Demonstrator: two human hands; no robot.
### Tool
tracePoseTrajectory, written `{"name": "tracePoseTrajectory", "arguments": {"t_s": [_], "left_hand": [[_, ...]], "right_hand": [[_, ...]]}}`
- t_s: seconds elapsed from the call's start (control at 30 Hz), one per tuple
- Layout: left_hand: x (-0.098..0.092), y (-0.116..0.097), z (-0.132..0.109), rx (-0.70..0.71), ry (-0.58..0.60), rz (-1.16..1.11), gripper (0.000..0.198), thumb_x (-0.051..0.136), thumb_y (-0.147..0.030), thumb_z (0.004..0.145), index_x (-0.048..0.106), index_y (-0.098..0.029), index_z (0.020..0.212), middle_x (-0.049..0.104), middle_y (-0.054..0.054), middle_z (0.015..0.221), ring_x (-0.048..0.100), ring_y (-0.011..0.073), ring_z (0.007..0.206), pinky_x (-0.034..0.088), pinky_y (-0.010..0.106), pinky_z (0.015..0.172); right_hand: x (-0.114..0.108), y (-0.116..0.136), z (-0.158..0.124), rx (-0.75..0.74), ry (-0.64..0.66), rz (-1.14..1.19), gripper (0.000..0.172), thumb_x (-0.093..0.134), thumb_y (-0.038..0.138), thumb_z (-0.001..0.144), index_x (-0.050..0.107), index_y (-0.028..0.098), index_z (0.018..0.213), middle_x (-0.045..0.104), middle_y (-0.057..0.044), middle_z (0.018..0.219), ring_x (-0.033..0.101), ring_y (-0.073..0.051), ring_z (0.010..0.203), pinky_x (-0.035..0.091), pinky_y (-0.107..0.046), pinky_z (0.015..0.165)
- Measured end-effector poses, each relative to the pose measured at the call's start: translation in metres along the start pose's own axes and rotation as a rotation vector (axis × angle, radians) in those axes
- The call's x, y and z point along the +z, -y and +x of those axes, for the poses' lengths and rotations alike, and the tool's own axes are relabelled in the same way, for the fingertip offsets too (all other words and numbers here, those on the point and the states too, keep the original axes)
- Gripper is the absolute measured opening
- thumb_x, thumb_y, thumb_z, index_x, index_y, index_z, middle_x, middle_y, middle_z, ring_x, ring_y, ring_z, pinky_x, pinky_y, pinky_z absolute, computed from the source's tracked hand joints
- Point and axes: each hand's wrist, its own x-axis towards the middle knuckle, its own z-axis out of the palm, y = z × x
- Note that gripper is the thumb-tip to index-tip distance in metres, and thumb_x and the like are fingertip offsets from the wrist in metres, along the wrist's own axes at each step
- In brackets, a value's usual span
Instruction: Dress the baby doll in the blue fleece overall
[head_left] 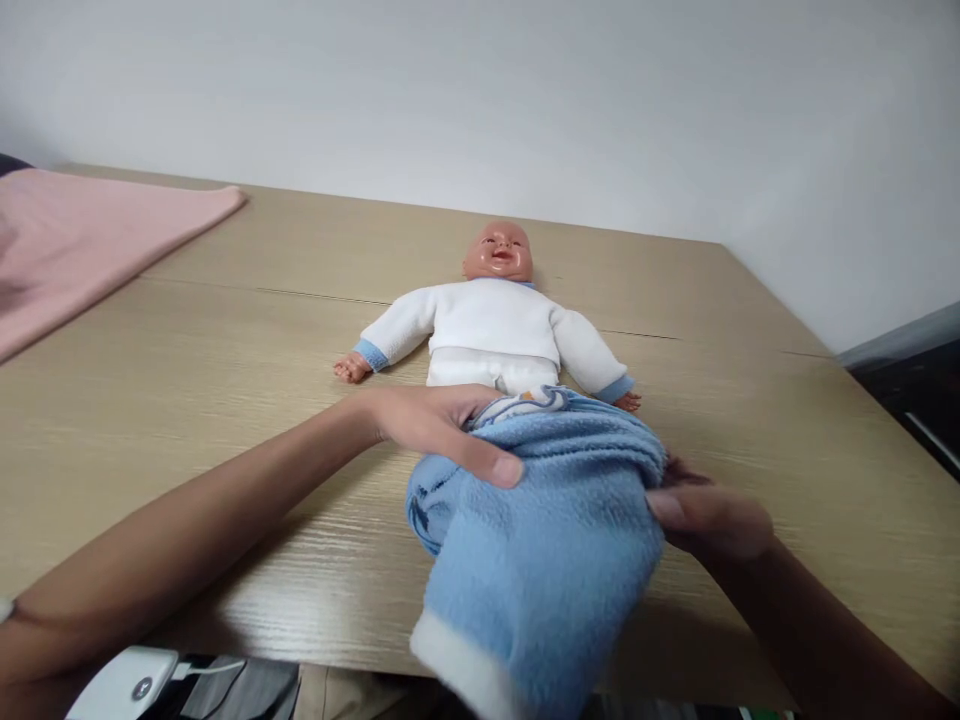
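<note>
Both hands grip a pair of blue fleece trousers [540, 530] at the waist: the left hand [439, 425] pinches its near-left edge with thumb on top, and the right hand [709, 515] closes on its right edge. Just beyond the hands a doll [491, 325] in a white top lies on its back on the wooden table [187, 400], the trousers bunched over its legs.

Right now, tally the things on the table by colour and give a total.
Blue: 1, fleece trousers gripped by both hands
White: 1, baby doll in a white top
Pink: 1, cloth
Total: 3
</note>
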Motion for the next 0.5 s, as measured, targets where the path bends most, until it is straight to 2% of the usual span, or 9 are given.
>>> {"name": "tracePoseTrajectory", "arguments": {"t_s": [0.07, 0.13, 0.27, 0.33, 0.4, 0.5], "left_hand": [[-0.005, 0.002, -0.002, -0.026, 0.092, -0.112, 0.061, 0.106, -0.041, 0.069, 0.084, -0.023, 0.123, 0.088, 0.006, 0.117, 0.084, 0.0326, 0.108, 0.071, 0.037, 0.093], [-0.006, 0.002, -0.003, -0.054, 0.101, -0.103, 0.060, 0.109, -0.034, 0.063, 0.086, -0.022, 0.117, 0.088, 0.007, 0.118, 0.084, 0.0352, 0.110, 0.071, 0.041, 0.098], [0.002, 0.000, 0.001, -0.018, -0.010, 0.021, 0.038, 0.100, -0.047, 0.081, 0.087, -0.024, 0.108, 0.089, 0.004, 0.111, 0.084, 0.0300, 0.110, 0.069, 0.039, 0.102], [0.008, -0.002, 0.004, 0.001, -0.028, 0.040, 0.034, 0.095, -0.049, 0.089, 0.086, -0.024, 0.110, 0.088, 0.003, 0.109, 0.083, 0.0269, 0.109, 0.068, 0.035, 0.100], [0.010, -0.002, 0.006, 0.010, -0.056, 0.053, 0.033, 0.093, -0.048, 0.091, 0.085, -0.023, 0.111, 0.088, 0.003, 0.111, 0.083, 0.0258, 0.107, 0.068, 0.034, 0.099], [0.006, 0.000, 0.006, 0.015, -0.027, -0.004, 0.041, 0.098, -0.049, 0.085, 0.084, -0.022, 0.113, 0.088, 0.004, 0.111, 0.083, 0.0261, 0.102, 0.069, 0.034, 0.095]], "right_hand": [[-0.002, -0.003, 0.002, 0.029, -0.066, 0.028, 0.057, 0.088, 0.068, 0.084, 0.082, 0.024, 0.119, 0.083, -0.008, 0.108, 0.080, -0.033, 0.110, 0.065, -0.045, 0.096], [-0.002, -0.005, 0.002, 0.086, -0.062, -0.019, 0.056, 0.086, 0.067, 0.088, 0.081, 0.025, 0.125, 0.083, -0.009, 0.114, 0.079, -0.033, 0.113, 0.066, -0.046, 0.097], [0.009, -0.002, -0.004, 0.126, 0.061, -0.212, 0.070, 0.095, 0.062, 0.083, 0.076, 0.025, 0.139, 0.081, -0.011, 0.128, 0.072, -0.037, 0.132, 0.062, -0.051, 0.112], [0.017, 0.002, -0.006, 0.122, 0.103, -0.215, 0.071, 0.098, 0.059, 0.081, 0.075, 0.025, 0.139, 0.080, -0.010, 0.131, 0.071, -0.038, 0.135, 0.060, -0.052, 0.115], [0.022, 0.005, -0.007, 0.108, 0.093, -0.147, 0.063, 0.096, 0.058, 0.084, 0.077, 0.025, 0.135, 0.081, -0.008, 0.125, 0.075, -0.035, 0.127, 0.064, -0.048, 0.110], [0.022, 0.002, -0.006, 0.107, 0.054, 0.013, 0.050, 0.097, 0.054, 0.085, 0.080, 0.024, 0.121, 0.081, -0.005, 0.100, 0.080, -0.027, 0.096, 0.069, -0.038, 0.087]]}}
